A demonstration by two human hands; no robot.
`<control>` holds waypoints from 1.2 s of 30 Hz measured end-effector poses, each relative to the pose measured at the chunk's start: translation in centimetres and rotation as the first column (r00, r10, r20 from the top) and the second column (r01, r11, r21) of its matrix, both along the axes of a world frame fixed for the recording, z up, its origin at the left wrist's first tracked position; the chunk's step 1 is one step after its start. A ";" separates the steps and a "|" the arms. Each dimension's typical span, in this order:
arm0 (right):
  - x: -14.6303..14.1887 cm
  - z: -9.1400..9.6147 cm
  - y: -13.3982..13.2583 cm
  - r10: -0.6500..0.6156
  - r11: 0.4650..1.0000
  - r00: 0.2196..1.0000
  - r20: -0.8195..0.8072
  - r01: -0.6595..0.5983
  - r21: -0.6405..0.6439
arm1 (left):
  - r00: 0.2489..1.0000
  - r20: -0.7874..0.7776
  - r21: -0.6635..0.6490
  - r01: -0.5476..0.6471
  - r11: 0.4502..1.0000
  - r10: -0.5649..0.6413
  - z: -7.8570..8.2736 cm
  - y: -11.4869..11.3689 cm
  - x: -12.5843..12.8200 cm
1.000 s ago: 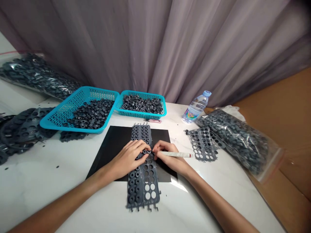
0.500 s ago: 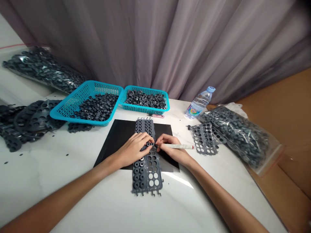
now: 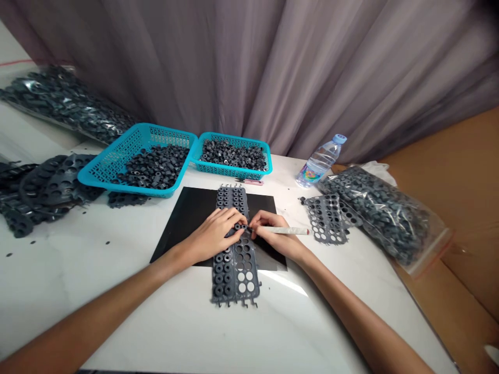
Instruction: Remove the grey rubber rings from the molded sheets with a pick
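Sheet [image 3: 234, 274] holding dark rings [image 3: 221, 280] lay across black mat [image 3: 179, 215]. Left hand [image 3: 213, 232] rested on sheet, fingers bent, grip undeterminable. Right hand [image 3: 275, 234], fingers closed, gripped white-handled tool [image 3: 287, 230].

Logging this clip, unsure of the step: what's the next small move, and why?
Probably ease the tip of the tool against the ring beside the left hand: the right hand holds the tool with its tip right there, the left hand rests on the sheet, and near holes on the tool's side lack rings.
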State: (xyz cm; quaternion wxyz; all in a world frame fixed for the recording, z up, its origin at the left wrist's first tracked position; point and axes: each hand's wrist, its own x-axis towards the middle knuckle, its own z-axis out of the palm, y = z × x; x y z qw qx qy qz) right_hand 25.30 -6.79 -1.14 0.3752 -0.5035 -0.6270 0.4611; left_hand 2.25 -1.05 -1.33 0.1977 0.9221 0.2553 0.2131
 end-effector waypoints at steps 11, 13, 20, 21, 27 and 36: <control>-0.4 0.3 -0.2 -0.022 1.000 1.000 0.002 0.022 -0.014 | 0.995 -0.026 0.033 -0.100 0.994 0.101 0.2 -0.5 0.6; -0.4 0.2 -0.2 -0.026 1.000 1.000 0.004 0.026 -0.011 | 0.992 -0.031 0.050 -0.123 0.991 0.125 0.3 -0.7 0.8; -0.5 0.2 -0.3 -0.033 0.999 0.999 0.015 0.033 0.009 | 0.991 -0.054 0.185 -0.107 0.977 0.119 0.5 -1.4 1.2; -0.6 0.2 -0.4 -0.035 0.999 0.999 0.019 0.035 0.011 | 0.991 -0.057 0.184 -0.106 0.977 0.118 0.5 -1.4 1.2; -0.6 -0.2 -0.4 -0.042 0.999 0.999 0.012 0.042 0.025 | 0.989 -0.055 0.172 -0.125 0.977 0.136 0.4 -1.3 1.4; -0.5 -0.6 -0.1 -0.053 0.999 0.998 -0.026 0.054 0.010 | 0.993 -0.035 0.049 -0.108 0.993 0.109 0.2 -1.0 1.0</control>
